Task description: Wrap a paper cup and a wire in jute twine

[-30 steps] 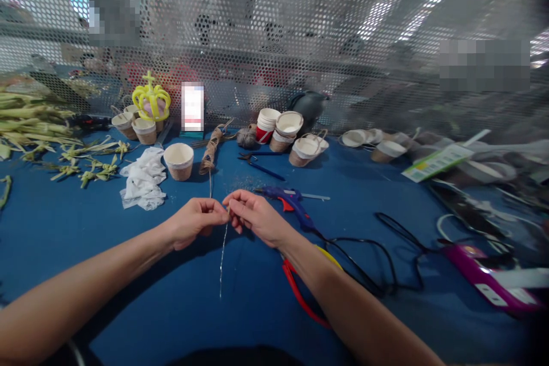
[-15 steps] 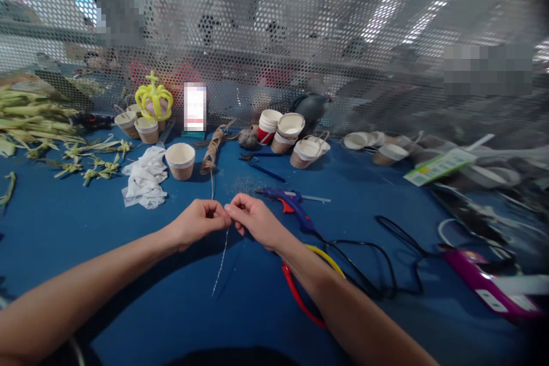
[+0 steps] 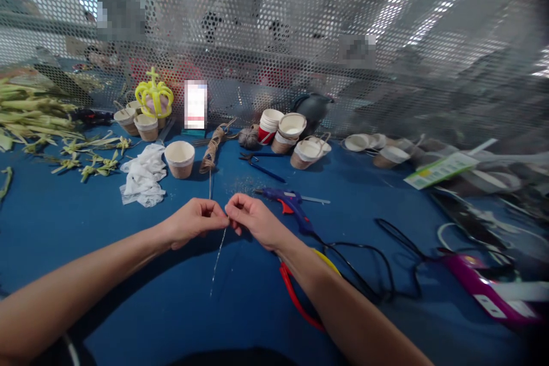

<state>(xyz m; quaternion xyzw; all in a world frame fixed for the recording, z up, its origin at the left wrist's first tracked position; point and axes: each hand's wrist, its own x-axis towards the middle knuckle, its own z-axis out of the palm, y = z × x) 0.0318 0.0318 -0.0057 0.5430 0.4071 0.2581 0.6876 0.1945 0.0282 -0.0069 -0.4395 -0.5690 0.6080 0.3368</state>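
My left hand [image 3: 199, 218] and my right hand [image 3: 251, 217] meet fingertip to fingertip above the blue table. Both are closed in a pinch. A thin, silvery twisted strand [image 3: 219, 257] hangs from between the fingertips; whether it is wire or thread I cannot tell. Behind my left hand, a strand runs down from a bundle of brown twine [image 3: 212, 154] and disappears behind the fingers. Just right of my right hand lies a blue hot glue gun [image 3: 289, 200] with a red trigger. Red-and-yellow handles [image 3: 295, 297] show partly under my right forearm.
A paper-lined pot [image 3: 179, 160] and crumpled white cloth [image 3: 143, 174] lie beyond my left hand. Blue-handled pliers [image 3: 266, 166] and more pots [image 3: 306, 151] stand behind the glue gun. Black cord [image 3: 373, 246] trails towards a purple power strip [image 3: 489, 286]. A perforated metal screen [image 3: 240, 40] closes the back.
Both hands keep their pinch at nearly the same place. The strand's lower end has swung slightly left. The view has shifted a little.
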